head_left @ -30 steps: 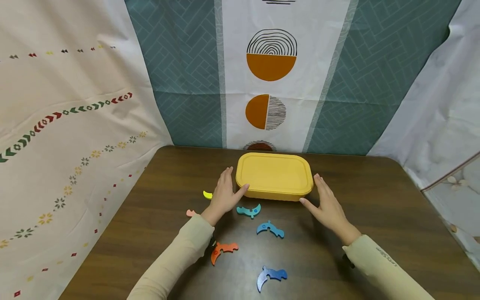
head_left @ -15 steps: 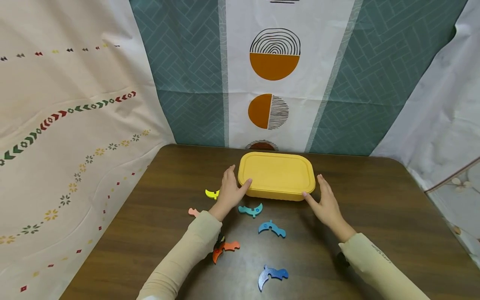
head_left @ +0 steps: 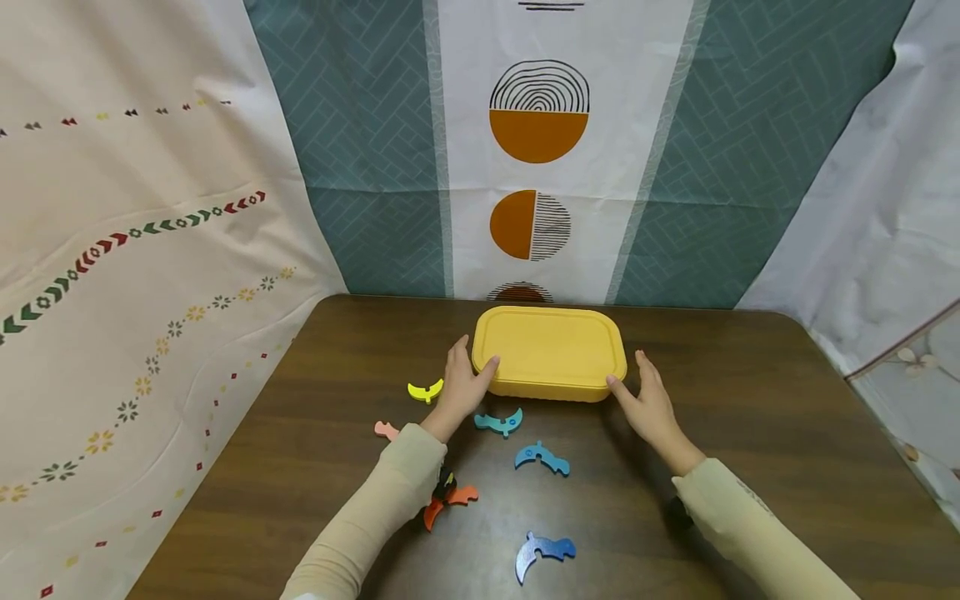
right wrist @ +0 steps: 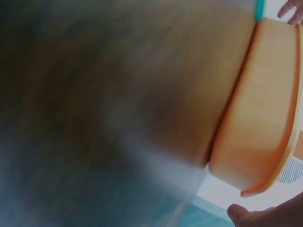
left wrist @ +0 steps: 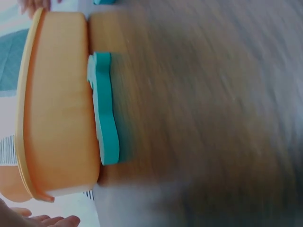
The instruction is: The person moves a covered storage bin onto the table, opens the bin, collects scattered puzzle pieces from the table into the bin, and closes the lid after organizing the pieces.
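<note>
A yellow lidded box (head_left: 549, 346) stands at the back of the wooden table, its lid on. My left hand (head_left: 459, 387) is at its left front corner, fingers spread along the side and thumb over the lid's edge. In the left wrist view, the fingers of that hand (left wrist: 47, 220) appear apart from the box (left wrist: 61, 104). My right hand (head_left: 651, 410) is by the right front corner, its thumb near the rim; contact is unclear. The right wrist view has the right thumb (right wrist: 239, 213) below the box (right wrist: 255, 109) with a gap.
Flat curved pieces lie in front: teal (head_left: 498, 422), light blue (head_left: 542, 458), dark blue (head_left: 543, 553), yellow (head_left: 425, 391), pink (head_left: 386, 430) and orange (head_left: 461, 496). My left sleeve (head_left: 375, 508) partly covers the pink and orange ones. A patterned curtain (head_left: 367, 167) hangs behind the table (head_left: 750, 400).
My left hand has shifted a little right, closer to the box, uncovering more of the yellow piece. My right hand has moved slightly forward. The box stays in place.
</note>
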Demonstrator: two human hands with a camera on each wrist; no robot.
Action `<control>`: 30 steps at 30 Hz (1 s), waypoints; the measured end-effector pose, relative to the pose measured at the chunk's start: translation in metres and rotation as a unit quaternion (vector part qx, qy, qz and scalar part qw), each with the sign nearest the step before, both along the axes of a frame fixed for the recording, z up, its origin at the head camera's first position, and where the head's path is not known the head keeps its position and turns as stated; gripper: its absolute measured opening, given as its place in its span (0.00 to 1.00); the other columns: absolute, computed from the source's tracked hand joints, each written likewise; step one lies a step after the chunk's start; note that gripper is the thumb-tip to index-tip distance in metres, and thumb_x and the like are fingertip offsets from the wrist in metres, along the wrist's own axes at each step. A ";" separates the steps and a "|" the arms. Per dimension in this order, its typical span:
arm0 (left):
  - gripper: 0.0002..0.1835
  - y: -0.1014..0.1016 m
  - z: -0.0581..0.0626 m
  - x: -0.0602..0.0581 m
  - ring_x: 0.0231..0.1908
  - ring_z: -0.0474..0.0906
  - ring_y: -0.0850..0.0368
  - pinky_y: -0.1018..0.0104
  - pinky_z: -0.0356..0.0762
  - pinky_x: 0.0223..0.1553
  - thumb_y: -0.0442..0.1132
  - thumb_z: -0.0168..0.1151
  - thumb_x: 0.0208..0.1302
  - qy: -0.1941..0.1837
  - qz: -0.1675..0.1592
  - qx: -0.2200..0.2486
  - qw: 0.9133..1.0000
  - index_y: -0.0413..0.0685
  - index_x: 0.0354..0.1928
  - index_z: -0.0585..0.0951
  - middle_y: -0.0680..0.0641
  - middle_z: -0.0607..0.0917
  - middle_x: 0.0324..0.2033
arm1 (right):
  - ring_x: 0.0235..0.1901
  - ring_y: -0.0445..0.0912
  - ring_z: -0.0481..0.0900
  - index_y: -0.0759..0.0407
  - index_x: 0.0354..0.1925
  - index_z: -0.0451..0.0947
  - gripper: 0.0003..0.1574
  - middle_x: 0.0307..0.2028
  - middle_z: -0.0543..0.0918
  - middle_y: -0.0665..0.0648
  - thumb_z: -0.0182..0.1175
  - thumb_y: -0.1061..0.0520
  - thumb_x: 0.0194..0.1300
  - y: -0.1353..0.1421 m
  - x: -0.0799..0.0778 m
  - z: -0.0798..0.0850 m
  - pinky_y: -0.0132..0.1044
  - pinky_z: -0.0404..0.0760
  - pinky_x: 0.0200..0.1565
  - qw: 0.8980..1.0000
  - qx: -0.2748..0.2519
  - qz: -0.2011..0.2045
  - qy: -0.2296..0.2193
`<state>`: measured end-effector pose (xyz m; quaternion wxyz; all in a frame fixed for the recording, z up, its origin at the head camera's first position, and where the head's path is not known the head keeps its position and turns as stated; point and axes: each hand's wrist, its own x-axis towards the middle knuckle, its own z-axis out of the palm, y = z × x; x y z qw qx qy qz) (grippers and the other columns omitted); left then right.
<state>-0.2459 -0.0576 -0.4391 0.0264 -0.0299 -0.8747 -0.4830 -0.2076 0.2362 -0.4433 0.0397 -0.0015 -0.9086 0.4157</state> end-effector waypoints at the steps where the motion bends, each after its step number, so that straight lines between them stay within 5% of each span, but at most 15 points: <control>1: 0.42 0.000 0.000 0.000 0.70 0.53 0.41 0.44 0.56 0.67 0.54 0.54 0.67 -0.004 0.003 0.011 1.000 0.38 0.72 0.50 0.35 0.54 0.70 | 0.71 0.65 0.43 0.67 0.73 0.36 0.51 0.73 0.43 0.70 0.47 0.39 0.71 0.000 0.000 0.001 0.62 0.49 0.67 1.000 -0.009 -0.003 -0.011; 14: 0.40 0.005 -0.006 -0.010 0.69 0.55 0.42 0.47 0.55 0.68 0.55 0.51 0.68 -0.049 0.028 0.073 0.996 0.38 0.71 0.52 0.35 0.56 0.69 | 0.72 0.63 0.44 0.66 0.74 0.35 0.51 0.73 0.44 0.69 0.43 0.37 0.71 -0.003 -0.006 0.000 0.58 0.51 0.68 0.994 -0.076 -0.028 -0.079; 30: 0.34 0.013 -0.010 -0.013 0.64 0.63 0.42 0.48 0.63 0.64 0.49 0.49 0.71 -0.066 0.050 0.136 0.987 0.37 0.70 0.55 0.35 0.63 0.66 | 0.69 0.61 0.53 0.69 0.72 0.44 0.44 0.70 0.54 0.70 0.46 0.44 0.73 -0.007 -0.012 -0.003 0.56 0.56 0.67 0.991 -0.110 -0.025 -0.071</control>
